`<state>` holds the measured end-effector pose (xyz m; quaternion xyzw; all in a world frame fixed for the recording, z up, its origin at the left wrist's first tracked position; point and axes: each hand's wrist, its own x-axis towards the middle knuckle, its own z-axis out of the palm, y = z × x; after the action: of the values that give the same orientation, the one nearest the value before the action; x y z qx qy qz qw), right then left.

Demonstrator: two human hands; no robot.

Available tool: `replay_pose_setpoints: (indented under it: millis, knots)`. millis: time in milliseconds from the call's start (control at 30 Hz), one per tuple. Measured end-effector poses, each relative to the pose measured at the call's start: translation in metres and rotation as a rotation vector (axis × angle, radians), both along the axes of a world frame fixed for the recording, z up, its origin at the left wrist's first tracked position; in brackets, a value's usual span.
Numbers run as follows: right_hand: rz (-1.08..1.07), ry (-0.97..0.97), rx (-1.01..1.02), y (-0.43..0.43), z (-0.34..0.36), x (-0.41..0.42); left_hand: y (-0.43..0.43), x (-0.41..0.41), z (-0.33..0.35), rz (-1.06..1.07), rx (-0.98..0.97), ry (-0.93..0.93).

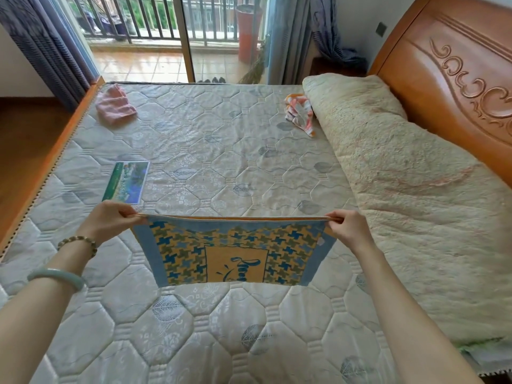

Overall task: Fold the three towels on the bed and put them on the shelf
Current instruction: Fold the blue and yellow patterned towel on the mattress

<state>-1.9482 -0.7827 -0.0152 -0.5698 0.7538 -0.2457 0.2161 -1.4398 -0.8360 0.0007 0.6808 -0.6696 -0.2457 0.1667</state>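
Note:
A blue and yellow patterned towel point(235, 250) hangs doubled over above the mattress point(210, 151), stretched flat between my hands. My left hand point(110, 217) pinches its top left corner and my right hand point(347, 225) pinches the top right corner. A pink towel point(115, 105) lies crumpled at the far left of the bed. A white and orange towel point(300, 112) lies bunched at the far right, beside the cream blanket point(401, 173). No shelf is in view.
A green and blue label point(127, 182) sits on the mattress left of centre. The carved wooden headboard point(448, 79) runs along the right. Beyond the bed are curtains point(47, 42) and a glass door to a balcony point(155, 37).

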Motion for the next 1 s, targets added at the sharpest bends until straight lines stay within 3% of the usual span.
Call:
replay_pose_setpoints:
  millis: [133, 300, 500, 633, 800, 1000]
  knots:
    - [0.069, 0.040, -0.096, 0.000, 0.001, 0.003, -0.001, 0.003, 0.005, -0.042, 0.078, -0.107]
    - [0.158, 0.134, -0.194, -0.002, 0.002, 0.003, -0.005, 0.007, 0.002, -0.035, 0.037, -0.193]
    - [0.266, 0.219, -0.168, -0.004, -0.001, -0.001, -0.005, 0.008, 0.000, 0.081, -0.144, -0.103]
    - [0.263, 0.218, -0.191, -0.009, -0.004, -0.005, -0.011, 0.011, -0.003, 0.137, -0.125, -0.021]
    - [0.307, 0.346, -0.273, -0.021, -0.012, -0.001, -0.025, 0.007, -0.016, 0.087, -0.143, -0.123]
    - [0.135, 0.363, -0.115, -0.076, -0.015, 0.001, -0.058, -0.019, -0.023, 0.200, -0.212, -0.028]
